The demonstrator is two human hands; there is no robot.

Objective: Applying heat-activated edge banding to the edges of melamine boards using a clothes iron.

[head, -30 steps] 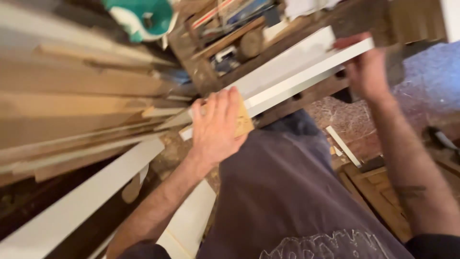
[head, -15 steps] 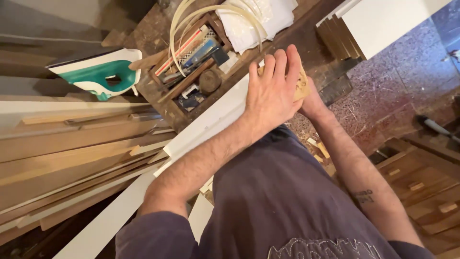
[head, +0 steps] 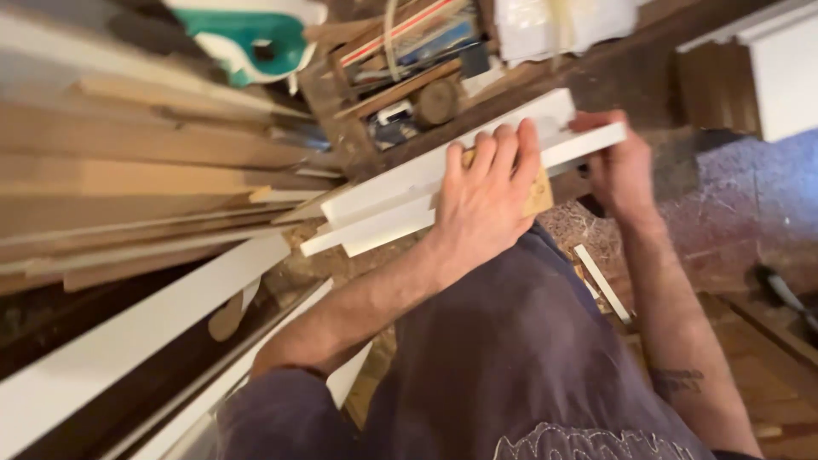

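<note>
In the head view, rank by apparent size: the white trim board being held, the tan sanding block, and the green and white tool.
1. White trim board, longest by far.
2. Green and white tool, partly cut off by the picture's top edge.
3. Tan sanding block, mostly hidden under the left hand, so unsure.

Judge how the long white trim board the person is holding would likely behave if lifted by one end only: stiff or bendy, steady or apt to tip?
The white trim board looks straight and rigid under the left hand, so it is probably stiff. It is long and narrow, so held only by the right hand at its end it would likely dip. Its painted face may be somewhat slippery.
</note>
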